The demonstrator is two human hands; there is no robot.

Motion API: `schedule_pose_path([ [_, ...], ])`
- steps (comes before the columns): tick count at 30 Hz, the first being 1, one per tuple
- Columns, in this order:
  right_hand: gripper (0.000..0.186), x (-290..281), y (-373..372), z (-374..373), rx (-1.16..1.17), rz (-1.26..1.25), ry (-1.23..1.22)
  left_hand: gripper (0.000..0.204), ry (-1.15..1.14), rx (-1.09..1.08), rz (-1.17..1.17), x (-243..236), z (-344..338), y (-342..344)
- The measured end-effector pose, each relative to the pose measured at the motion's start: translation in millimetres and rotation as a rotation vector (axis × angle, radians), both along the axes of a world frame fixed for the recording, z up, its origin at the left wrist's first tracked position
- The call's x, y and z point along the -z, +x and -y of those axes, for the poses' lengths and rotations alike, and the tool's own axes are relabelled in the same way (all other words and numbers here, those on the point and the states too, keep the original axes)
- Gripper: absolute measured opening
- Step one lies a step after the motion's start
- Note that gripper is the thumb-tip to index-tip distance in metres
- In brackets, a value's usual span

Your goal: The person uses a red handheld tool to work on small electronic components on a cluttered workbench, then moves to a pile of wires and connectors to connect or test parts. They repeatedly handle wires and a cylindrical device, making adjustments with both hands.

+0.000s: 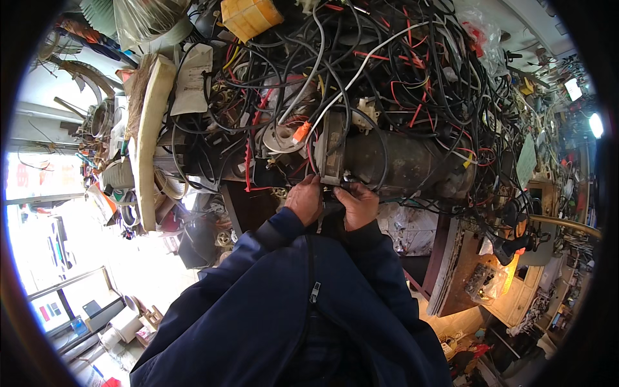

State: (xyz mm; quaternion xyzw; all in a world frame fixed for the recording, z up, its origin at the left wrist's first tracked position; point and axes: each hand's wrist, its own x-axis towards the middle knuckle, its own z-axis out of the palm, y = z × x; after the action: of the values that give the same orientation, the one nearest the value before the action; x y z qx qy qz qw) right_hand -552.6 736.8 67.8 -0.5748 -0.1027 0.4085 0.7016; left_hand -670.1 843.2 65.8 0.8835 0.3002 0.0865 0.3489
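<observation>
My left hand [304, 200] is at the near edge of a cluttered bench, its fingers pinched together just left of an upright grey metal housing [331, 149]. A thin red wire [311, 160] runs down toward those fingertips. My right hand [358, 206] is closed at the housing's lower right corner, thumb against the fingers. What either hand pinches is too small and dark to make out. To the right of the housing lies a large dark metal cylinder [412, 164], like a motor body. An orange connector [301, 133] on a white cable sits above my left hand.
Tangled black cables [412, 84] cover the bench and hang over the cylinder. A long cream foam strip [151, 142] stands at the left, with a yellow block [250, 18] at the back. A brown wooden board [465, 274] and a cluttered shelf are at the right.
</observation>
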Motion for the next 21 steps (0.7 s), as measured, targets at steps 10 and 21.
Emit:
schedule_pose_path([
  [10,0.016,-10,-1,-18,-0.007,0.064,-0.082,0.029,-0.006,0.018,0.014,2,-1,0],
  [21,0.022,-7,0,-15,-0.058,0.037,-0.05,0.023,0.014,-0.019,0.023,-4,1,3],
])
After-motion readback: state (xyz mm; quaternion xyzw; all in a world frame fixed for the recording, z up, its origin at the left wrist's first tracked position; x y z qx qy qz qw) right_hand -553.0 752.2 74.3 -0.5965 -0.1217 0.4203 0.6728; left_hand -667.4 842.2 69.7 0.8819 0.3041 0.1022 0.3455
